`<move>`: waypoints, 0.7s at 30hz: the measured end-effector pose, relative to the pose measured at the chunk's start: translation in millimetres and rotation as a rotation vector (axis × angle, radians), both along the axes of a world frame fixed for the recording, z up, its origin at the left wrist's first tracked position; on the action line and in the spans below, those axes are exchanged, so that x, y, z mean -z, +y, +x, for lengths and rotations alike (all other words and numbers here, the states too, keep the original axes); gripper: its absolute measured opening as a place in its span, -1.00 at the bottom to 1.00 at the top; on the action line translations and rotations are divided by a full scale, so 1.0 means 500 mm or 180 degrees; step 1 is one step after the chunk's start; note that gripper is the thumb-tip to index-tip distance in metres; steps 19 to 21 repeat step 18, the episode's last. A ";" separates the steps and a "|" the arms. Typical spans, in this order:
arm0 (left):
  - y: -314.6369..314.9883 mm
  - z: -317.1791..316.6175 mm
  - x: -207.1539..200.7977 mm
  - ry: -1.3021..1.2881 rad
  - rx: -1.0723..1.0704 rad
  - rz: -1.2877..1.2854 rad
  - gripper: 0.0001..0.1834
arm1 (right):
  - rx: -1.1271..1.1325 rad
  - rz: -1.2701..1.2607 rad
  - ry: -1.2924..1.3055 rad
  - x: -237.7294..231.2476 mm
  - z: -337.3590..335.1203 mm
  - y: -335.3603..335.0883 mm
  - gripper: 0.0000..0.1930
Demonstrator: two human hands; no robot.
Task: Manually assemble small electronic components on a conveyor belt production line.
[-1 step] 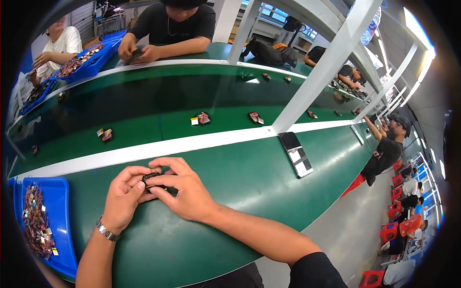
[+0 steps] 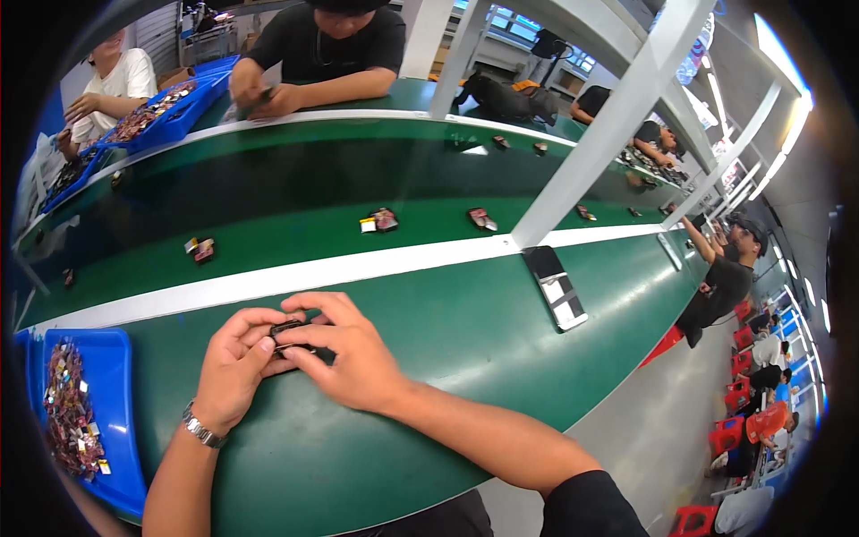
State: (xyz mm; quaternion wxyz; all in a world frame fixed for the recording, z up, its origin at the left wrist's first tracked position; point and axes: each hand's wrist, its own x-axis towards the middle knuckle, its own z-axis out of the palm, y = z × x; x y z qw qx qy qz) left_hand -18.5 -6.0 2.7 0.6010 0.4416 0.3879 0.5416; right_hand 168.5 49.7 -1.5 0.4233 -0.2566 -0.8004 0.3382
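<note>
Over the green table, my left hand [image 2: 231,367] and my right hand [image 2: 347,360] meet with fingers closed round a small black part [image 2: 286,329]. Only a dark curved edge of it shows between the fingertips, so its kind cannot be made out. Both thumbs press on its near side, and the right fingers cover most of its top. A blue tray [image 2: 118,394] at the left holds a heap of small dark-red pieces [image 2: 73,412] with white and yellow tabs.
Beyond a white rail [image 2: 268,279] runs a green belt [image 2: 304,242] carrying small red-and-black assemblies [image 2: 383,220]. A white post [image 2: 586,148] rises at the right, with a phone-like black-and-white object [image 2: 555,288] by its foot. Across the belt, a co-worker [image 2: 327,58] handles a dark object.
The whole view has shifted very slightly to the right. Across the belt, the co-worker's hands have moved a little. My hands keep the same hold on the black part.
</note>
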 end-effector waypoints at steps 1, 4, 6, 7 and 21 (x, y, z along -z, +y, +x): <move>-0.006 -0.006 0.000 -0.0044 0.0009 -0.0020 -0.68 | -0.0020 0.0036 0.0011 -0.001 -0.010 -0.006 -0.80; 0.007 0.001 0.004 -0.0128 0.0132 -0.0010 -0.63 | 0.0211 0.0501 -0.0064 -0.002 0.004 0.005 -0.76; 0.021 0.012 0.020 -0.0220 0.0255 0.0023 -0.66 | 0.0263 0.0476 -0.0192 -0.001 0.019 0.005 -0.78; 0.018 0.019 0.013 -0.0165 0.0239 -0.0024 -0.68 | 0.0227 0.0445 -0.0205 -0.007 0.026 0.003 -0.79; 0.015 0.013 0.004 -0.0018 0.0177 -0.0068 -0.70 | 0.0193 0.0321 -0.0170 -0.010 0.018 -0.004 -0.76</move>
